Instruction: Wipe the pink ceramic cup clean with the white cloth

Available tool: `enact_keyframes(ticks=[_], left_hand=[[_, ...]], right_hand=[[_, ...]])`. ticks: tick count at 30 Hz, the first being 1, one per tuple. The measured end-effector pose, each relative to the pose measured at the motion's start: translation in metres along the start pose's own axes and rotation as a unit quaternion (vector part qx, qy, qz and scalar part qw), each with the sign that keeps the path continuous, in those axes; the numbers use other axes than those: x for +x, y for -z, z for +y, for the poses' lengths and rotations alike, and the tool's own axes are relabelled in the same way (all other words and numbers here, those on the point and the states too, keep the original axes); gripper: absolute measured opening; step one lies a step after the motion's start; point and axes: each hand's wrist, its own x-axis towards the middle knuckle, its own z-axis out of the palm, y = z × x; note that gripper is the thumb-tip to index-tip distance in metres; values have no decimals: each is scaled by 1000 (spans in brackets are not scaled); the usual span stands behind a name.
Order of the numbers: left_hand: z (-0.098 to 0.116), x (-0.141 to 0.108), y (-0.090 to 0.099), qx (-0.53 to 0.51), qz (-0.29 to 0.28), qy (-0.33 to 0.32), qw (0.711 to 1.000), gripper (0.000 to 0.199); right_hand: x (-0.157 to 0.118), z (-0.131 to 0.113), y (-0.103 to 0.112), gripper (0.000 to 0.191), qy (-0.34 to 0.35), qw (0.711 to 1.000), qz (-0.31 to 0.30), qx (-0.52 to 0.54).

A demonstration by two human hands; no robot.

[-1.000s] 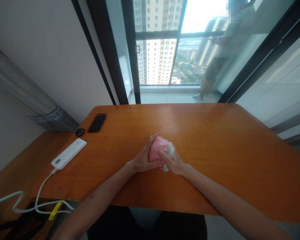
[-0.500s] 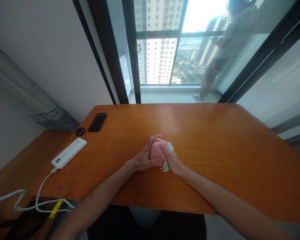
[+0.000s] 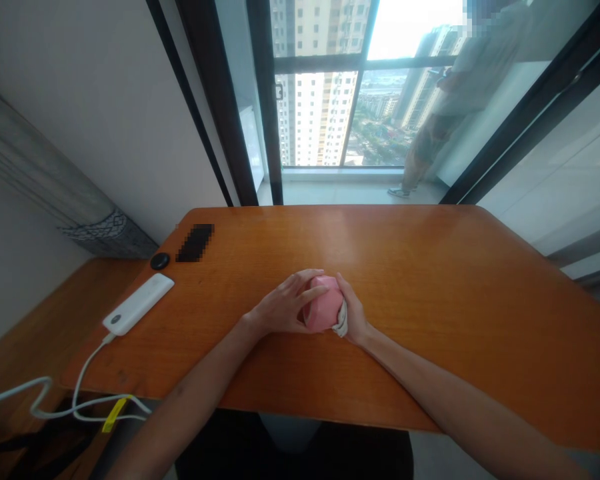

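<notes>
A small pink object with angular sides (image 3: 325,308) is held between my two hands above the wooden table (image 3: 460,300). I cannot make out its exact kind. My left hand (image 3: 286,303) wraps it from the left, with fingers over its top and side. From the right, my right hand (image 3: 356,312) presses a bunched white cloth (image 3: 341,321) against it. Most of the cloth is hidden behind that hand's fingers and palm.
At the table's left lie a white power bank (image 3: 139,303) with a white cable (image 3: 83,373), a round black disc (image 3: 160,261) and a blurred dark object (image 3: 195,243). Behind glass doors, a person (image 3: 460,93) stands on the balcony.
The pink object has turned in my hands and shows more of its face. My left fingers have shifted across it. My right thumb has moved off its front, and the cloth sits lower right.
</notes>
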Motion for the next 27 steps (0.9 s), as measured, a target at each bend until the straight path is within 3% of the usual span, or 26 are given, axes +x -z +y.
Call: enact_keyframes(ticks=[7,12,18,27], left_hand=[[6,3,0,-24,20,23,999,108],[10,6,2,-45,31,47,997,120],[14,7,-1,-100,62,82,990,119],[23,6,-1,-188,30,224,956,114]], right_hand=[[-3,0,-3,68,-17,1000,-9,-4],[-4,1,-6,68,-2,1000,9,-5],[-4,-1,-8,68,32,999,17,-19],[-13,14,7,70,64,992,10,-108]])
